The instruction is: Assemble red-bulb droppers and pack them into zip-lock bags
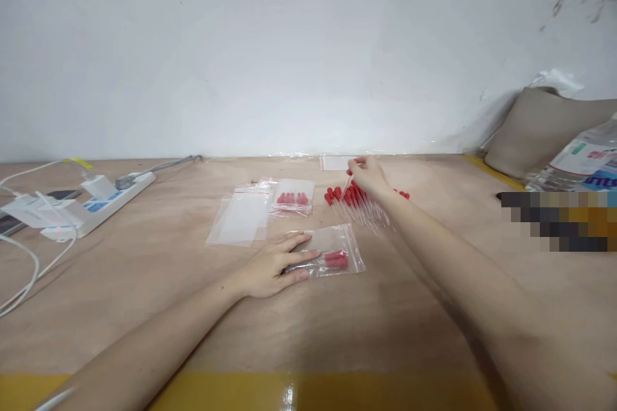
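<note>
My left hand (277, 263) lies flat with fingers stretched on a small clear zip bag (337, 250) that holds a few red-capped droppers. My right hand (369, 176) reaches farther back and pinches one red-capped glass dropper (348, 181) lifted from a pile of droppers (359, 205) on the wooden table (144, 289). Another filled bag (292, 200) lies to the left of the pile, beside a stack of empty clear bags (238, 221).
A white power strip (103, 202) with plugs and white cables sits at the far left. At the right stand a tan cushion (544, 125) and a plastic water bottle (578, 164). Yellow tape (289, 392) runs along the near table edge. A white wall closes the back.
</note>
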`<state>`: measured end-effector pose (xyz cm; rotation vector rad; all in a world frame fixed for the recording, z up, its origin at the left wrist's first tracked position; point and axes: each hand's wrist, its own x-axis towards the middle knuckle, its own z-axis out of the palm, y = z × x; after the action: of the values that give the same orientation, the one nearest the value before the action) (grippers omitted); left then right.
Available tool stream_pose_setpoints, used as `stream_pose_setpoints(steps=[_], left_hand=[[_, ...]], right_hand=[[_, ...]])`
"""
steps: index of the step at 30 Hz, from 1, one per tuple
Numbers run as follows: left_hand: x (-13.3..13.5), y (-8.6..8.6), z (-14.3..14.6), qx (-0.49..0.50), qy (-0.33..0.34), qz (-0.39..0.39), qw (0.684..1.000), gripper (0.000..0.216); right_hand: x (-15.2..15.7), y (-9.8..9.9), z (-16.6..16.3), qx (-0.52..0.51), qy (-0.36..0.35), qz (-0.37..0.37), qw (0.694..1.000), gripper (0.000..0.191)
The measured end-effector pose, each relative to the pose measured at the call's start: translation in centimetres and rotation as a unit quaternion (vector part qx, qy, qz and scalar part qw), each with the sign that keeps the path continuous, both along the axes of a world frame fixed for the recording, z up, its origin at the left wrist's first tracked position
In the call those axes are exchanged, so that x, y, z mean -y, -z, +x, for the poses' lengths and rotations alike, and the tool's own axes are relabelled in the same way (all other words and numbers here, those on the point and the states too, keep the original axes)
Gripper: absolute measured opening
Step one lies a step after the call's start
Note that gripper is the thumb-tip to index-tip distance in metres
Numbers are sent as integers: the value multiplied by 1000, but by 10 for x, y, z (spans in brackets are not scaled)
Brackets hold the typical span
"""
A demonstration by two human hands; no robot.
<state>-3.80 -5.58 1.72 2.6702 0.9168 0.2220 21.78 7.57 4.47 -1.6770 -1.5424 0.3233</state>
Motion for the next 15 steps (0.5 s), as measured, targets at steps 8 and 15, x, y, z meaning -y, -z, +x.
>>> stream_pose_setpoints(steps=[8,15], left_hand=[[-1,1,-1,0,-1,4,1000,42],[-2,2,-3,-4,3,11,1000,42]], right_hand=[[86,26,50,-367,-27,120,922,38],[108,51,41,-417,-37,48,907,42]])
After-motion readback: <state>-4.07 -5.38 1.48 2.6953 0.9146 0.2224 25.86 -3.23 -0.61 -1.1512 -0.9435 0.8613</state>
